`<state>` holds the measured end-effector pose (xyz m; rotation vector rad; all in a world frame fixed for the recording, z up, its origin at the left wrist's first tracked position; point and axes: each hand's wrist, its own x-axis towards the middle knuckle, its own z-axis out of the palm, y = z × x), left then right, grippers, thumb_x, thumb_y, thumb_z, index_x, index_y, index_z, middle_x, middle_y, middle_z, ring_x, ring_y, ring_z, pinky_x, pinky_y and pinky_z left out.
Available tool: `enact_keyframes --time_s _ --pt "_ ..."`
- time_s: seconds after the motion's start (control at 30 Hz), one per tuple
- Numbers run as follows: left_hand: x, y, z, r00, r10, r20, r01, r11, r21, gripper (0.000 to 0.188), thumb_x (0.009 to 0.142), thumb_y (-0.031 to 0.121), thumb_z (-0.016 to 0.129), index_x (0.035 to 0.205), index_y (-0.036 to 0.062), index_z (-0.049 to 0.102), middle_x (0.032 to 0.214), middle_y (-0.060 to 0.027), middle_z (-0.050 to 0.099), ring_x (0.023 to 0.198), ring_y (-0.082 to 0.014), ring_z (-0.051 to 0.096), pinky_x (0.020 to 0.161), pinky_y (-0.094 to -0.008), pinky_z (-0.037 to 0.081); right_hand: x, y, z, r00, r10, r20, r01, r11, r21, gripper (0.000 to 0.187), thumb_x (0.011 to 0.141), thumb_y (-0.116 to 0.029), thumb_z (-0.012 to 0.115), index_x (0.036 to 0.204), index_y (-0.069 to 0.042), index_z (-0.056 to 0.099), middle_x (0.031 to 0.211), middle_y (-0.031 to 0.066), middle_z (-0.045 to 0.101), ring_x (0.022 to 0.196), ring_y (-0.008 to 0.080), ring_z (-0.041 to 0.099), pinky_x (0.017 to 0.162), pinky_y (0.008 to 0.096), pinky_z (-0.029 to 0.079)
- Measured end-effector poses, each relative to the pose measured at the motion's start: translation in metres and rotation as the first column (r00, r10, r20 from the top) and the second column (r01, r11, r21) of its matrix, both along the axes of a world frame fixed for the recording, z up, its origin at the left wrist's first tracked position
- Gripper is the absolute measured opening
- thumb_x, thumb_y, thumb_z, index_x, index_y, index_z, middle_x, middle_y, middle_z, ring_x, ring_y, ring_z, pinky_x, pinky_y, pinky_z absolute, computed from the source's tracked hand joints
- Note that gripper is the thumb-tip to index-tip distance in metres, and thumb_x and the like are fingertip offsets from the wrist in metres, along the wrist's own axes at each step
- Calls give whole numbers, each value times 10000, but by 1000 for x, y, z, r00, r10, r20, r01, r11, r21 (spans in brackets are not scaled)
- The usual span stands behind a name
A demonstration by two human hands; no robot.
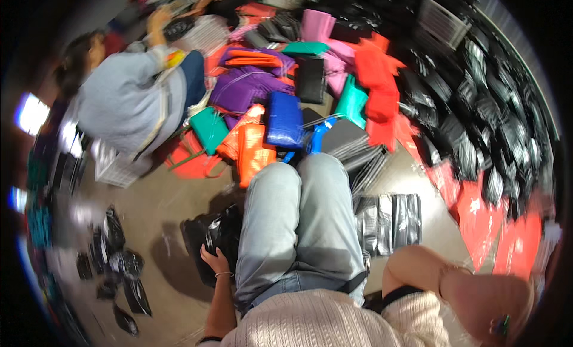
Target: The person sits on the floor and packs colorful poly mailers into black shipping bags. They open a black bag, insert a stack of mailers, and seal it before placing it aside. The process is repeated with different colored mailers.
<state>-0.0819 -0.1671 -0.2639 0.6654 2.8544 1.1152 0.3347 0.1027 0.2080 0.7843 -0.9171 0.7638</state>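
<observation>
My left hand (216, 260) grips the near edge of a glossy black plastic-wrapped bundle (210, 232) beside my left thigh. Its fingers lie over the black plastic. My right hand (486, 299) is raised at the lower right, close to the camera and blurred. A small dark green thing (500, 326) shows at its lower part, too unclear to name. The right fingers are hidden, so what they do I cannot tell. To the right of my knees, a row of flat black shiny packets (389, 224) lies on the floor, nearest to my right arm.
Folded bags in purple (248, 89), blue (285, 119), orange (253, 153) and red (377, 72) pile up before my knees. Many black packets (459, 120) lie heaped at right, more (119, 260) at left. Another person (131, 96) bends near a white crate (119, 165).
</observation>
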Motion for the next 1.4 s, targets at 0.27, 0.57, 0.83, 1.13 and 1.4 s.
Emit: enact_keyframes --time_s 0.27,0.57,0.83,1.13,1.4 --pt "20 85 73 737 -330 589 234 943 236 507 1027 356 433 1352 -32 461 1410 -173 460 1285 -263 446 1082 -361 325 64 42 -345 403 398 824 897 7 -442 215 937 -97 560 1056 54 655 988 88 674 881 137 617 816 276 487" --pt "69 165 172 817 -562 129 564 825 23 548 1043 338 301 1442 -38 316 1447 -272 385 1321 -409 393 1094 -427 308 150 -137 -685 -356 921 159 934 346 90 259 828 -242 597 858 -14 715 754 129 689 648 212 653 596 360 508" --pt "67 159 174 880 -443 172 426 896 128 580 1032 372 332 1378 -89 400 1364 -288 477 1245 -402 481 1046 -410 366 100 -63 -663 -222 947 231 975 214 57 378 782 -316 649 1056 -59 689 1039 218 680 1033 366 638 877 421 503" --pt "65 170 166 901 -414 131 406 910 85 552 1026 359 335 1338 -80 455 1314 -278 523 1192 -401 512 1022 -419 378 65 10 -663 -345 915 210 938 332 96 732 776 -354 689 1415 -83 459 1463 277 382 1302 357 467 1043 374 416" --pt "73 184 178 883 -426 196 421 905 66 502 1028 315 326 1334 -61 457 1309 -240 531 1205 -354 502 1031 -404 359 61 31 -675 -325 882 341 944 322 67 718 772 -374 695 1375 -46 484 1243 225 609 1185 348 569 989 390 458"
